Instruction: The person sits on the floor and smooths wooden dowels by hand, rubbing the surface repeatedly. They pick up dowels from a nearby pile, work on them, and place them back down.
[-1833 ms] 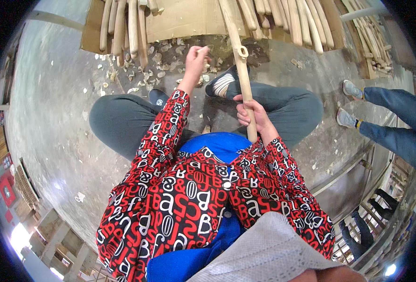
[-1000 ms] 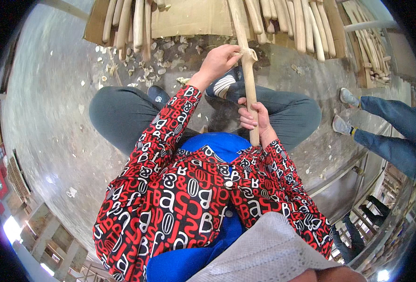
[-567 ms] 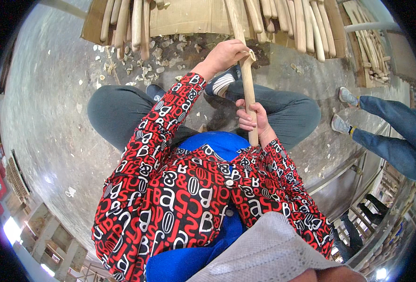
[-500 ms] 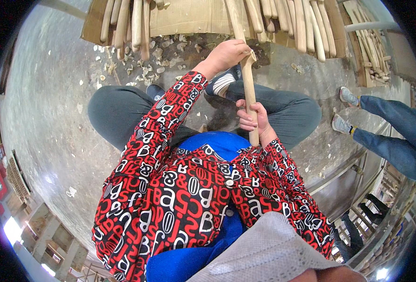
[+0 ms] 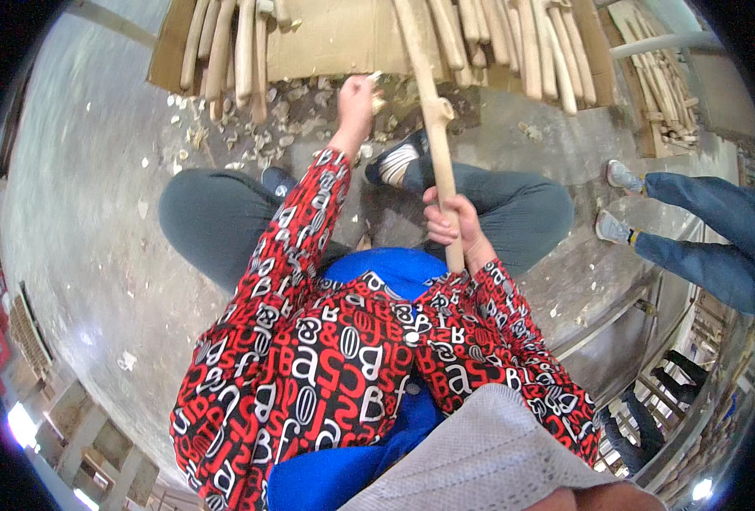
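Observation:
In front of me a long pale wooden stick (image 5: 444, 157) slants up and away, its near end by my chest. A raised knot (image 5: 440, 109) stands out partway along it. My right hand (image 5: 452, 220) is wrapped round the near part of the stick. Away from the stick, to its left, my left hand (image 5: 358, 106) is closed over the scrap-strewn floor. A pale wood shaving (image 5: 378, 103) shows at its fingers, slightly blurred. Curled wood shavings (image 5: 296, 115) lie scattered beneath and left of that hand.
Ahead, several wooden sticks (image 5: 221, 47) lie on a cardboard sheet (image 5: 335, 38), with another group (image 5: 527, 47) to the right. A further stack of sticks (image 5: 659, 85) stands at far right. Another person's legs (image 5: 693, 230) are close on my right, beside a metal rail (image 5: 608, 319).
My left hand has left the stick's knot and moved left, with a pale shaving at its fingers. The stick has shifted slightly left, still in my right hand.

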`<state>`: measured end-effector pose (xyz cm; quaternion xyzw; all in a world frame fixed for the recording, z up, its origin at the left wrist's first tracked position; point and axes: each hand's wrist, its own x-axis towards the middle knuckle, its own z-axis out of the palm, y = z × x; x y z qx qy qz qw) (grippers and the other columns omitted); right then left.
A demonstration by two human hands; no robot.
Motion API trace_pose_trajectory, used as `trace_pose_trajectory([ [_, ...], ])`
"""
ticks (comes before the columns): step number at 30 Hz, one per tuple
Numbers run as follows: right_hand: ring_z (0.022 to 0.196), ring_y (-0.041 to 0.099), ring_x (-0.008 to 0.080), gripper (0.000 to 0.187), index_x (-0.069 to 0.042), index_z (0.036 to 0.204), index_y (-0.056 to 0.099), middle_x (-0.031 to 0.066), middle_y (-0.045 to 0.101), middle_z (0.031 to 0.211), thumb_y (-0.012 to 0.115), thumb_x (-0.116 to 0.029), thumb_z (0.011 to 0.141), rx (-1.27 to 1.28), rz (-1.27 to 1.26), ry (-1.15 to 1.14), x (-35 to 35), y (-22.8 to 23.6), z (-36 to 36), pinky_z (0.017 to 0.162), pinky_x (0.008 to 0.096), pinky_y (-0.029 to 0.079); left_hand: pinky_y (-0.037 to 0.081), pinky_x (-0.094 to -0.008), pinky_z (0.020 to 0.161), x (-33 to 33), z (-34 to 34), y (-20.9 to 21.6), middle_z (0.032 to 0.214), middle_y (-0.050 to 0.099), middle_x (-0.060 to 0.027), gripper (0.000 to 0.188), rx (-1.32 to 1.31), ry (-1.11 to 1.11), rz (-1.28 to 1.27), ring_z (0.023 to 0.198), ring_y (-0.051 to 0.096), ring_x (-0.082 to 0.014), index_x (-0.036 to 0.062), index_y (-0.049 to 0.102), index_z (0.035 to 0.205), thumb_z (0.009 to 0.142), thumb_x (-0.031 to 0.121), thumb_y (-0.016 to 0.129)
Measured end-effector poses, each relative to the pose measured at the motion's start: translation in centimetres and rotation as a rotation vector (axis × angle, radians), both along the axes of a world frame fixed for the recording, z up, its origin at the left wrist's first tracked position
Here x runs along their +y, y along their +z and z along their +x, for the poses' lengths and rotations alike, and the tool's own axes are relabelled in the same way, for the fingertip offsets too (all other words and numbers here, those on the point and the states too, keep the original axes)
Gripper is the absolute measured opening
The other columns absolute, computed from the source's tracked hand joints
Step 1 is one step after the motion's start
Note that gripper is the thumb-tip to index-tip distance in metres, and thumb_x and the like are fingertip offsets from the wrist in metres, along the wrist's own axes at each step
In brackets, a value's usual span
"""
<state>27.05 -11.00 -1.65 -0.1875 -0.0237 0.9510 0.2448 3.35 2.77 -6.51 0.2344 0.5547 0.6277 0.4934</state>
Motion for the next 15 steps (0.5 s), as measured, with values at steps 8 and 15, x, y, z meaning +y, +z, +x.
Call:
trace_pose_trajectory([
  [8, 0.044, 0.051, 0.0095, 0.028, -0.003, 0.107, 0.051, 0.0029, 0.055, 0.063, 0.056, -0.006, 0.080, -0.904, 0.687, -0.145, 8.0, 8.2, 2.6, 0.037, 0.0225, 0.042, 0.052, -0.0320, 0.058, -2.8, -1.9, -1.3, 0.085, 0.063, -0.0099, 0.010, -0.083, 0.042, -0.150, 0.076, 0.062, -0.0168, 0.0044, 0.053, 0.077, 0.084, 0.011, 0.049],
  [15, 0.057, 0.058, 0.0172, 0.054, 0.001, 0.125, 0.046, 0.0096, 0.061, 0.076, 0.066, -0.019, 0.079, -1.747, 1.205, -0.271, 25.3, 14.7, 11.9, 0.052, 0.0294, 0.048, 0.051, -0.0291, 0.057, -2.2, 0.1, 1.9, 0.094, 0.065, -0.0161, 0.012, -0.167, -0.103, -0.002, 0.080, 0.066, -0.0217, 0.0029, 0.043, 0.093, 0.091, 0.013, 0.050],
])
